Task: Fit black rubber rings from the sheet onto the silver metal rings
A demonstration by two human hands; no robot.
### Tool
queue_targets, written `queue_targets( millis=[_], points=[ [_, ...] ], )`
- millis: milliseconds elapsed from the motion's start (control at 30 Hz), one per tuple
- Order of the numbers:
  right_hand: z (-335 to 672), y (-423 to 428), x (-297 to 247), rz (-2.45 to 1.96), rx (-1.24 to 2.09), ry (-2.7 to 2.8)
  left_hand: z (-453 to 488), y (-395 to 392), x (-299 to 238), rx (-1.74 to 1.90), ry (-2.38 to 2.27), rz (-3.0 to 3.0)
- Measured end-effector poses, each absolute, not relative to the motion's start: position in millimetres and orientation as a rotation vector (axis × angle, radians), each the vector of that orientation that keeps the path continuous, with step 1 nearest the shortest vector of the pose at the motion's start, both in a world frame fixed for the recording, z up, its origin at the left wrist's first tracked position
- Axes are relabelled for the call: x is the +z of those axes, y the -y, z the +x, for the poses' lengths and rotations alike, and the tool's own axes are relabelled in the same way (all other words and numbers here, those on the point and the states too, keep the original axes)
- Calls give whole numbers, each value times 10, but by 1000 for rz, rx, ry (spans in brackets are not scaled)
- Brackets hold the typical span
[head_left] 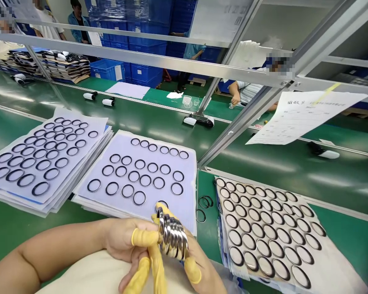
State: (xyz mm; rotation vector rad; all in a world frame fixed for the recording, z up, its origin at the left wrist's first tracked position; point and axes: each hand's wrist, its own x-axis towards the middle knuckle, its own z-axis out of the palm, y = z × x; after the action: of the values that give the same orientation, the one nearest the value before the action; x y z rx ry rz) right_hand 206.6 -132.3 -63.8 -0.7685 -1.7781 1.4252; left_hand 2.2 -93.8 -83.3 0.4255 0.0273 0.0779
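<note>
A stack of shiny metal rings (172, 238) sits between both my hands at the bottom centre. My left hand (131, 245), with yellow finger cots, pinches the left end of the stack. My right hand (199, 271) cups the stack from below and the right, also in yellow finger cots. Just beyond lies a white sheet (141, 173) with rows of black rings stuck on it. To the right lies a sheet of silver-rimmed discs (270, 228).
A pile of ring sheets (43, 155) lies at the left. Three loose black rings (204, 204) rest on the green table. A metal frame post (233, 130) slants up from the table. A paper notice (303, 116) hangs at right. Other people work beyond the green conveyor (294, 163).
</note>
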Motion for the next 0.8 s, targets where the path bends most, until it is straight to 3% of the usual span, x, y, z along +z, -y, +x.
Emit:
queue_targets(
  millis=[200,400,600,800],
  points=[
    [2045,1221,-538,-590,1443,1733,76,911,-717,-145,-68,721],
    [2096,1270,-579,-724,1124,1768,128,824,-459,-190,-100,977],
    [2107,1259,-536,-603,1427,1659,171,831,-389,-181,-181,1228],
    [2072,1332,-625,-585,1384,1531,222,829,-323,-107,-157,1400]
  ],
)
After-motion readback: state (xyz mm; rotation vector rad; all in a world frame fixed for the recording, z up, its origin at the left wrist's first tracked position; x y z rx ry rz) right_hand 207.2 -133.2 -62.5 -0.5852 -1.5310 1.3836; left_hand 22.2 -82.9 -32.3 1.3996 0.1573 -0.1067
